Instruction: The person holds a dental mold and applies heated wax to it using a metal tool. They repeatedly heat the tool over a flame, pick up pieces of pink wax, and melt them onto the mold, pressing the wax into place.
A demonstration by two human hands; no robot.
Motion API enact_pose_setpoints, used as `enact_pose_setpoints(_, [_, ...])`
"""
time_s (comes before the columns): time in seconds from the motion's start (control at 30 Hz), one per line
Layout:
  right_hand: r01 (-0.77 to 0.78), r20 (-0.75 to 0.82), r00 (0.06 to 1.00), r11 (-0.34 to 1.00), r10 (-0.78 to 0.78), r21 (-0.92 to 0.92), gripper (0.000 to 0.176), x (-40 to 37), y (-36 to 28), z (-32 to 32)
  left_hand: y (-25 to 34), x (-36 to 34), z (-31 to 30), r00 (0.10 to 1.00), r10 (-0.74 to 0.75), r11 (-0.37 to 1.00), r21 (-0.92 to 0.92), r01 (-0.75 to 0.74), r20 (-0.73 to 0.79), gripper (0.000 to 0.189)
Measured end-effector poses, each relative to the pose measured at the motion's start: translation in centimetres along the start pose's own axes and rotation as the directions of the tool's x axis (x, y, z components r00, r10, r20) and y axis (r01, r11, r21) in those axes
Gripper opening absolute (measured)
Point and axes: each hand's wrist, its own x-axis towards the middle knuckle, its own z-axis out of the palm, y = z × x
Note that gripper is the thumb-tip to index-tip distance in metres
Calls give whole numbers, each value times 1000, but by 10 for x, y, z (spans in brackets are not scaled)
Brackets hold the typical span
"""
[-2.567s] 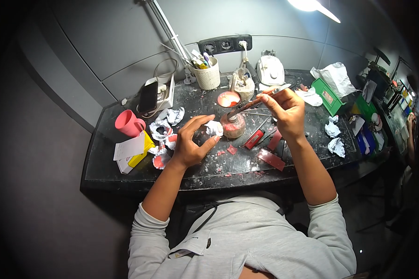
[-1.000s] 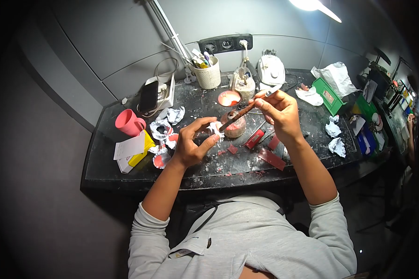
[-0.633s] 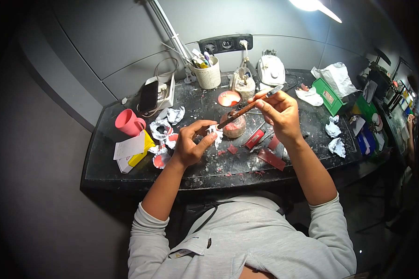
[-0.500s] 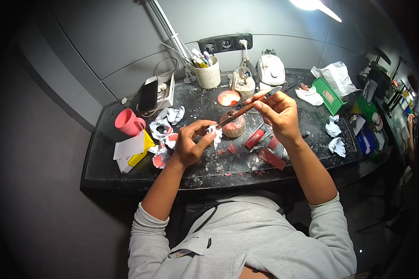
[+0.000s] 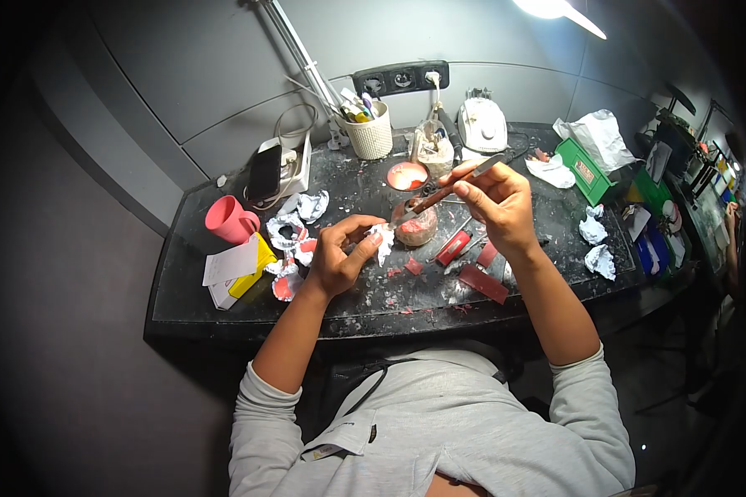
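Note:
My left hand [image 5: 344, 257] pinches a small crumpled white piece [image 5: 381, 242] between thumb and fingers. My right hand [image 5: 497, 203] grips a slim dark-handled tool [image 5: 439, 195], held aslant, with its lower tip at the top of the white piece. Behind the tool's lower end sits a round pinkish container [image 5: 417, 228]. A dish with pink and white contents [image 5: 407, 175] stands farther back. Below my right hand lie a red block [image 5: 452, 248] and a flat red slab [image 5: 482, 283].
At the left are a pink mug [image 5: 228, 219], a yellow item [image 5: 254, 267], a phone [image 5: 264, 172] and crumpled white pieces [image 5: 286, 230]. A pen cup [image 5: 370, 135] and white device [image 5: 482, 124] stand at the back. A green box [image 5: 584, 171] is at the right.
The tool in my right hand has turned slightly, and its blade ends look darker at the top and lighter at the bottom. My left hand has barely moved.

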Motion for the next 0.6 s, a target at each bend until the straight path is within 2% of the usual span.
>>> enact_pose_setpoints(0.07, [13,-81,997,997,-20,-81,15,2,2,-7,4,0,2,1000,7,1000,-8,-7,-16,33])
enact_pose_setpoints(0.13, [-42,-245,969,972,-16,-230,13,5,0,-11,11,0,2,999,30,983,185,-24,-32,36])
enact_pose_setpoints(0.17, [-43,-245,969,972,-15,-230,13,6,0,-13,10,0,3,999,30,983,184,-23,-32,36])
enact_pose_setpoints(0.23, [-46,-301,954,981,-12,-187,11,7,0,-19,9,2,4,993,103,934,347,-79,-52,42])
enact_pose_setpoints(0.3, [-34,-310,950,979,-31,-200,11,8,-1,-19,13,3,4,987,150,908,401,-118,-51,43])
enact_pose_setpoints(0.33, [11,-333,940,980,-77,-197,12,8,-2,-17,14,3,3,980,195,877,455,-152,-48,45])
enact_pose_setpoints(0.4, [87,-346,923,968,-167,-235,13,9,1,-18,13,4,4,974,213,879,451,-159,-73,45])
enact_pose_setpoints(0.6, [111,-303,931,949,-203,-296,14,9,7,-17,12,4,6,965,236,876,455,-159,-117,48])
